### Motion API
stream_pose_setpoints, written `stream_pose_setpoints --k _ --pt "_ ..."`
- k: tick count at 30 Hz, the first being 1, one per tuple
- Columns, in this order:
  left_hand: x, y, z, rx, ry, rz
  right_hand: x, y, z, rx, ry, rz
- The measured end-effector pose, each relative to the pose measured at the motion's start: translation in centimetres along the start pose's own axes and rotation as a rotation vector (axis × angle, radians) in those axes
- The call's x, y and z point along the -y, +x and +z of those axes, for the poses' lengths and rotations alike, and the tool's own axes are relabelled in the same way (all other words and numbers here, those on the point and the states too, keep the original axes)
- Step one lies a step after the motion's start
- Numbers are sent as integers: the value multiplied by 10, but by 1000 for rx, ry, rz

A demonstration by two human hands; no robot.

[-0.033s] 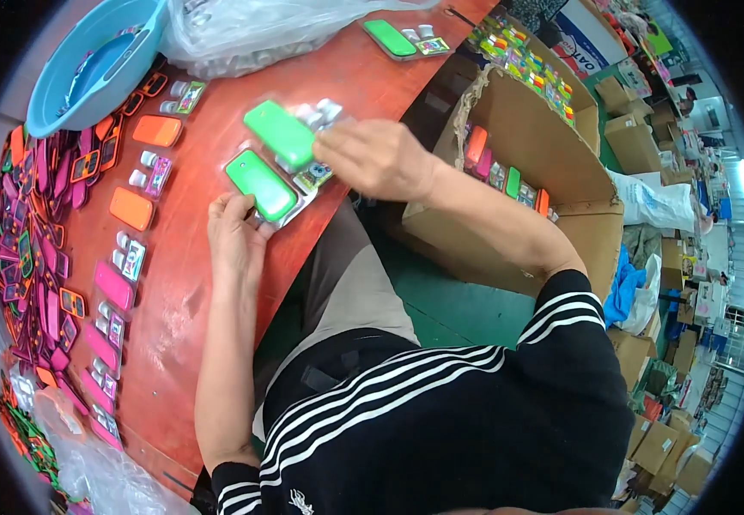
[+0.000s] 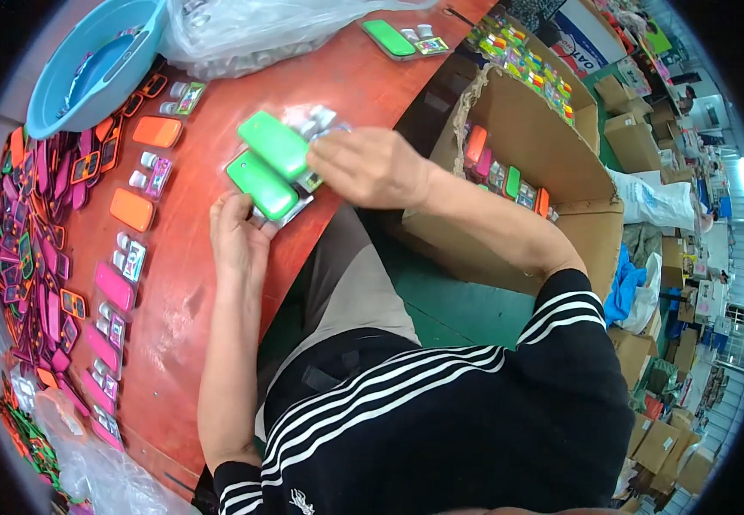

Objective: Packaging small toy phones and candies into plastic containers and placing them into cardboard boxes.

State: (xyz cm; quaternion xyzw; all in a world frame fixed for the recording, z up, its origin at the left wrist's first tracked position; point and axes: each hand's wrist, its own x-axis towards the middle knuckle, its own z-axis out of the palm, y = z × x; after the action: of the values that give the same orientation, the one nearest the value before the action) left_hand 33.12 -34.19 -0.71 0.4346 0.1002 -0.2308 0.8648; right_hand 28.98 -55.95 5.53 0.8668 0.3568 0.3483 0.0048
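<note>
Head view, upper case (image 2: pixel 274 143): green, left of right hand (image 2: pixel 367 167); long axis slanting from upper left to lower right; overlapping lower case (image 2: pixel 260 186), contact unclear.
Lower case: also green, near edge of red table (image 2: pixel 174 335), just beyond left hand (image 2: pixel 236 232); long axis roughly parallel.
Nearer hand: right to upper case, left to lower.
Right hand: fingers bunched, gripping upper case's right end; thumb hidden.
Left hand: curled, touching lower case's near end; firmness, cannot tell.
</note>
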Motion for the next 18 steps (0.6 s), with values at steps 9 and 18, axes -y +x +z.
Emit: stream_pose_setpoints --k 9,18 --pt "2 -9 28 -60 91 -29 5 -4 -7 -65 209 101" --pt "0 -9 29 27 20 -50 -168 -99 25 207 -532 299"
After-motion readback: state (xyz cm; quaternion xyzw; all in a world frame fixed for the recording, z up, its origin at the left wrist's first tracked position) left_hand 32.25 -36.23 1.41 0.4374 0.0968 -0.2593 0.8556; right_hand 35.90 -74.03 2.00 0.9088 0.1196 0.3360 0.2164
